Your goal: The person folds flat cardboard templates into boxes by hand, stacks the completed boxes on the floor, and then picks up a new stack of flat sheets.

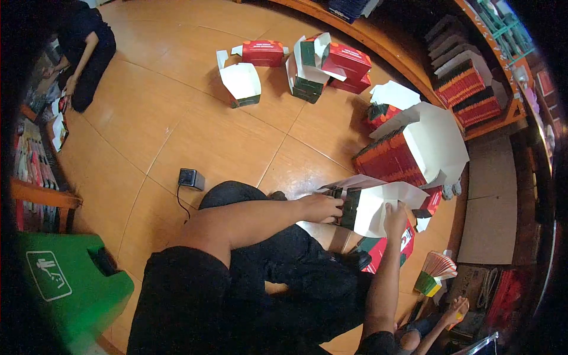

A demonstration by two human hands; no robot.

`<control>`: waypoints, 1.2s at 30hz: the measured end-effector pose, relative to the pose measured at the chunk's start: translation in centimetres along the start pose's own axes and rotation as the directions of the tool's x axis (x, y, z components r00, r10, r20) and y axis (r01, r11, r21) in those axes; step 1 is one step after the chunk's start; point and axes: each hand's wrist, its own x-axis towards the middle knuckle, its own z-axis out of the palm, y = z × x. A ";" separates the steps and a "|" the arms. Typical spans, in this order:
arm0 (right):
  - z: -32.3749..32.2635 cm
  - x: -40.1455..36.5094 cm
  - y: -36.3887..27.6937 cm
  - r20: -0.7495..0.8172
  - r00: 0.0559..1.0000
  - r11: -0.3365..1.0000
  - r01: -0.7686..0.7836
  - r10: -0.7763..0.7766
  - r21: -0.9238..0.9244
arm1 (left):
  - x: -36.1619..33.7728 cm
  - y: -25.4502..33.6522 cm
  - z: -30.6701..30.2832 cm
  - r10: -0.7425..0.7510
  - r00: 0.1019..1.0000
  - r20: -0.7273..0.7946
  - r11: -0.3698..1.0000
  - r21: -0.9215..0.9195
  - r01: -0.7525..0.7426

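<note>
In front of me is an open cardboard box (371, 208), white inside with a dark green panel on its left side. My left hand (321, 208) has its fingers curled at that left side, against the dark panel. At the opposite edge, my right hand (394, 221) grips the white wall, its thumb on the inner face. A red and green printed box (379, 251) lies below it, partly covered. Just beyond stands a large stack of nested red boxes (390, 155), their white openings facing right.
Red and green boxes (307, 71) stand on the tiled floor ahead. A black power adapter (190, 178) and green bin (65, 278) are leftward. Shelves at right hold stacked boxes (461, 84). One person (89, 50) is at upper left; another person's hand (457, 310) shows lower right.
</note>
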 end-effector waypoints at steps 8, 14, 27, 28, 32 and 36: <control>0.6 0.4 0.5 0.093 0.994 0.996 -0.047 0.054 -0.070 | -0.2 0.0 0.5 0.046 0.986 -0.160 0.998 0.040 -0.040; 2.9 0.4 2.2 -0.088 0.993 0.996 0.073 -0.078 -0.059 | 0.0 0.4 0.3 0.091 0.987 -0.131 0.996 0.009 -0.091; 2.3 -1.2 1.0 -0.056 0.972 0.938 -0.236 0.229 -0.256 | -0.2 2.0 0.4 0.252 0.958 -0.138 0.967 0.076 -0.244; 2.0 -1.3 0.6 -0.034 0.961 0.928 -0.274 0.275 -0.250 | -0.2 1.9 0.7 0.248 0.958 -0.141 0.968 0.074 -0.240; -0.3 -3.2 -2.7 -0.019 0.987 0.974 -0.160 0.159 -0.164 | 0.4 0.7 0.8 0.199 0.962 -0.188 0.976 0.126 -0.177; -2.0 -7.7 -8.1 0.085 0.987 0.945 0.104 -0.136 0.311 | 0.6 0.2 0.7 0.184 0.958 -0.219 0.981 0.104 -0.165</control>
